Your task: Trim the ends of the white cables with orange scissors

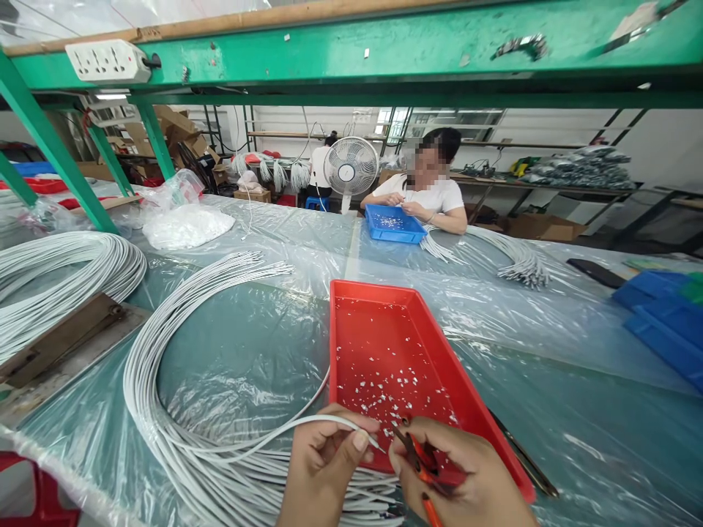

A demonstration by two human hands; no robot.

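Between thumb and fingers, my left hand (332, 457) pinches a white cable (294, 422) close to its end. The cable's tip points right, over the near part of a red tray (378, 291). In my right hand (466, 468) are pliers or cutters with orange-red handles (431, 509), their dark jaws (403, 439) close to the cable tip and apart from it. Small white scraps (384, 388) lie scattered in the tray. A large curved bundle of white cables (148, 373) rests to the left, its near ends running under my left hand.
A dark metal tool (521, 450) lies along the tray's right side. Coiled cable (71, 271) and a metal block (66, 340) sit at left. Across the table, a person (439, 194) works over a blue tray (395, 234). Blue bins (664, 322) stand right. A green beam (329, 62) spans overhead.
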